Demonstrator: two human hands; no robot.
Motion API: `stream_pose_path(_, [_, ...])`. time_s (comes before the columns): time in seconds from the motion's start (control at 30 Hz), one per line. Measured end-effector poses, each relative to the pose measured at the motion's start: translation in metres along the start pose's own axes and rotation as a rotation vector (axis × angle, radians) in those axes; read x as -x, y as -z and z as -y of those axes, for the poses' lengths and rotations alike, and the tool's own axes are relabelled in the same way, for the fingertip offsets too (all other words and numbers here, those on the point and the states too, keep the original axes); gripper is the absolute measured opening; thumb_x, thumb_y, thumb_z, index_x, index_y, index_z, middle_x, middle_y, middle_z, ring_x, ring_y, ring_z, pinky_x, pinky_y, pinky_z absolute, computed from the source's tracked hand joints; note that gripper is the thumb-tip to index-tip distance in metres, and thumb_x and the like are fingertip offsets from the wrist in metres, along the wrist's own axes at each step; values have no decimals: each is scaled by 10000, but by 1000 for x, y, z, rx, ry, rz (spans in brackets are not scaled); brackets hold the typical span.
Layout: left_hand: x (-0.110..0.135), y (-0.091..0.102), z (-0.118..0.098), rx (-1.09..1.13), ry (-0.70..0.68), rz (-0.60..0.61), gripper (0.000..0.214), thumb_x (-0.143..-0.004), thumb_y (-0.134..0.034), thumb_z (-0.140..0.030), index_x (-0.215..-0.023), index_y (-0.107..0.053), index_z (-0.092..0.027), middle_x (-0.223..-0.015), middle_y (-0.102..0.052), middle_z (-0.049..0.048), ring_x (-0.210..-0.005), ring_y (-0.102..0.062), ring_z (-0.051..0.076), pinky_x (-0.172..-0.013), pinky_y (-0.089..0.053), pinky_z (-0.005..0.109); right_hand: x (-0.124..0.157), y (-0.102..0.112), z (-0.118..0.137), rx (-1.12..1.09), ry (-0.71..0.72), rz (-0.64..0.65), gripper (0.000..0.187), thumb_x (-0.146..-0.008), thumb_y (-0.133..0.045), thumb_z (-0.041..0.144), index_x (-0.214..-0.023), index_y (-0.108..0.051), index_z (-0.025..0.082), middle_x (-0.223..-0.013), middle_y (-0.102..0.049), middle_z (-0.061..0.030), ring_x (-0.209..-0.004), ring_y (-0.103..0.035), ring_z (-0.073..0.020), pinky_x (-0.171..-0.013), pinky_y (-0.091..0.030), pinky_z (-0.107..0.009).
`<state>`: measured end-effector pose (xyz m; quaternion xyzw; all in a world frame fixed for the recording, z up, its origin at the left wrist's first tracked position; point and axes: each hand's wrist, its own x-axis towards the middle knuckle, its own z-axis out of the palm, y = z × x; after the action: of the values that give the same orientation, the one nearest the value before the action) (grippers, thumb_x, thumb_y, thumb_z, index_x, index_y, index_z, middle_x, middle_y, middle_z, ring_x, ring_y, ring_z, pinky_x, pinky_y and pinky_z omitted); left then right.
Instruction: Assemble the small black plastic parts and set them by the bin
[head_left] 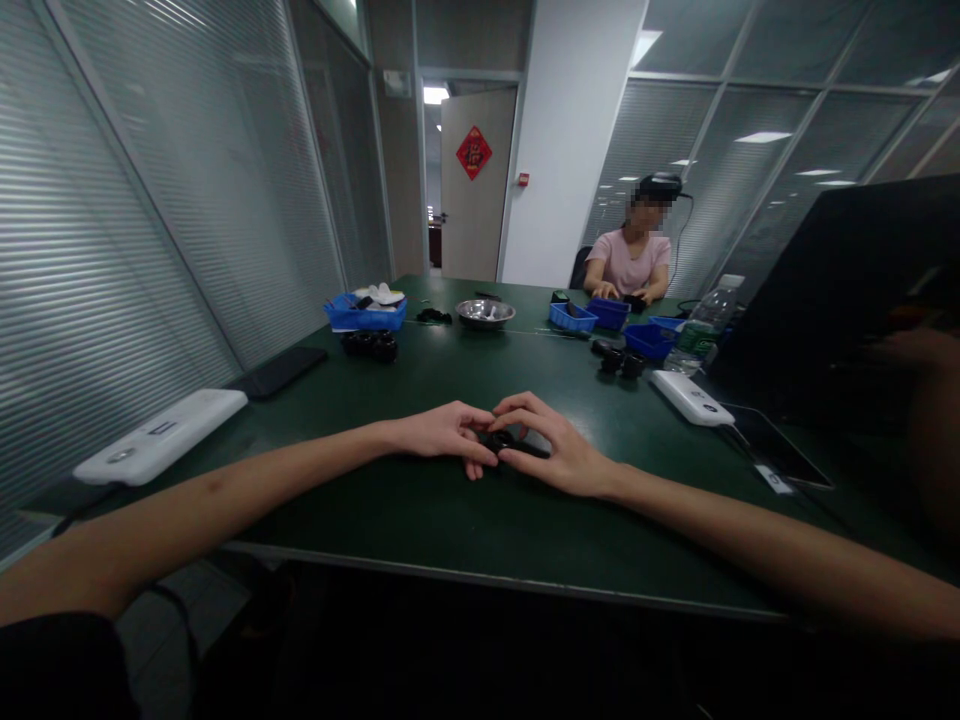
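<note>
Both hands meet over the green table (420,510), around a small dark, elongated part (531,446) whose exact kind I cannot make out. My left hand (448,432) pinches the part's left end between thumb and fingers. From the other side, my right hand (564,450) has its thumb and curved fingers closed on the same piece. The fingertips of the two hands nearly touch and hide much of it.
At the back are a blue tray (367,316) and a metal bowl (485,316). Black parts (369,346) lie left, others (621,362) right. A water bottle (703,325) and white power bank (690,398) stand right; another power bank (161,437) lies left. A person (628,260) sits opposite.
</note>
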<state>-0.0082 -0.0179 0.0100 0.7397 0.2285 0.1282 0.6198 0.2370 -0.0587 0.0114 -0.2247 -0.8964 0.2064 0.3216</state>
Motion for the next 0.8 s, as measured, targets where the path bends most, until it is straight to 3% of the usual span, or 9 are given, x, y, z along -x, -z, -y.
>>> stream_pose_path(0.17, [0, -1, -2, 22, -2, 4, 450, -850, -812, -254, -1245, -639, -124, -949, -760, 64, -755, -762, 151, -739, -606, 284, 1, 2, 3, 0, 28, 41, 314, -967, -648, 212, -1276, -644, 263, -1337, -523, -96, -1237, -557, -258, -1030, -520, -470])
stream_pose_path(0.43, [0, 0, -1, 12, 5, 6, 505, -850, -814, -255, -1295, -612, -127, -957, -764, 78, -752, -760, 154, -719, -587, 271, 0, 1, 2, -12, 12, 11, 284, -964, -684, 284, -1243, -642, 253, -1323, -538, -104, -1199, -574, -264, -969, -556, -448])
stream_pose_path(0.6, [1, -2, -3, 40, 5, -11, 466, -821, -839, -271, -1224, -646, -140, -946, -749, 51, -755, -758, 153, -733, -586, 283, 1, 1, 0, -1, 46, 40, 308, -987, -642, 252, -1294, -634, 272, -1340, -529, -98, -1230, -564, -267, -1047, -515, -487])
stream_pose_path(0.8, [0, -2, -2, 20, 10, 2, 506, -842, -816, -249, -1288, -609, -128, -952, -749, 60, -743, -755, 144, -712, -581, 265, 1, 0, 0, -7, -5, -2, 274, -968, -692, 308, -1230, -645, 242, -1320, -535, -104, -1219, -567, -258, -1000, -542, -444])
